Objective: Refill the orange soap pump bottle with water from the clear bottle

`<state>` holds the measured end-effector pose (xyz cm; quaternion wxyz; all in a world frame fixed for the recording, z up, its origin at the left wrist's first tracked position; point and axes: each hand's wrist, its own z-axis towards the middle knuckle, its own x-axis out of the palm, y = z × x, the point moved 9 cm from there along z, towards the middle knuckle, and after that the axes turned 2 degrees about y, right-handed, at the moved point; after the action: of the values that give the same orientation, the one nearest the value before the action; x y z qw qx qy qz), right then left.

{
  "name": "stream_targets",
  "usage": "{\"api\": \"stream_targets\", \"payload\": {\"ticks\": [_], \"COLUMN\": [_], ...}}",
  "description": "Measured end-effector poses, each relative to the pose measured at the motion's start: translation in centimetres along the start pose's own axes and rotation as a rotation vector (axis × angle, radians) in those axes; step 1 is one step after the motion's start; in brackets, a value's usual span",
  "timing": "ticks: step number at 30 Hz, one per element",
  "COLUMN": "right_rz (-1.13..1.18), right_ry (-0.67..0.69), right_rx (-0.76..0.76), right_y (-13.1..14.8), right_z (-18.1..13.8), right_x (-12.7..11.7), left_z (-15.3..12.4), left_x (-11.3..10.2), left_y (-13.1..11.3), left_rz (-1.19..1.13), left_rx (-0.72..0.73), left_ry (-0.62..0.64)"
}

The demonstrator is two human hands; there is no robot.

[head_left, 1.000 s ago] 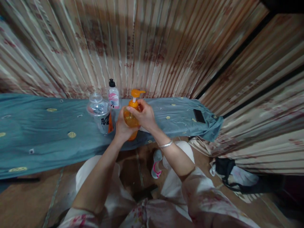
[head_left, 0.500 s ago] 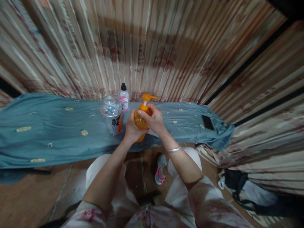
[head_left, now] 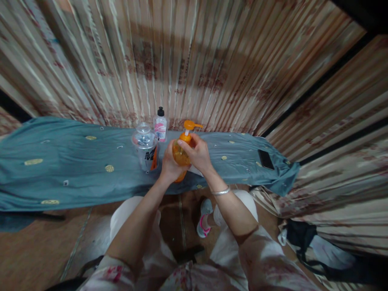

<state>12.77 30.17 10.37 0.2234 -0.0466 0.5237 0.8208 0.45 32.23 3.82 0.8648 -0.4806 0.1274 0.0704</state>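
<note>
Between both hands is an orange pump bottle (head_left: 181,154), upright, its spout pointing right. My left hand (head_left: 170,161) wraps round the left side of its body. Higher up, my right hand (head_left: 198,151) grips it near the collar, with the thumb across the front. Left of the hands stands a clear plastic cup (head_left: 146,151) with a domed lid and black-and-orange print. Just behind the cup is a clear bottle (head_left: 160,127) with a pink label and a black cap. Something white, partly hidden, lies beneath my right hand.
A blue-green cloth with yellow pineapple-like prints covers the long table (head_left: 81,161). A black phone (head_left: 266,159) lies near its right end. Pleated curtains (head_left: 169,60) hang close behind and at the right. A dark bag (head_left: 303,238) sits on the floor at lower right.
Both hands keep their hold on the pump bottle, with hardly any movement. The view has shifted slightly, so the cup and the black-capped bottle appear a little farther right.
</note>
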Motion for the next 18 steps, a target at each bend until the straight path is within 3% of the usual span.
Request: {"api": "stream_targets", "payload": {"ticks": [7, 18], "right_rz": [-0.093, 0.027], "right_ry": [-0.082, 0.114], "right_rx": [0.052, -0.025], "right_y": [-0.3, -0.7], "right_z": [-0.2, 1.0], "right_x": [-0.1, 0.3], "left_z": [-0.1, 0.1], "left_x": [-0.1, 0.2], "left_y": [-0.4, -0.6], "left_rz": [-0.009, 0.024], "left_rx": [0.026, 0.018], "left_ry": [-0.006, 0.016]}}
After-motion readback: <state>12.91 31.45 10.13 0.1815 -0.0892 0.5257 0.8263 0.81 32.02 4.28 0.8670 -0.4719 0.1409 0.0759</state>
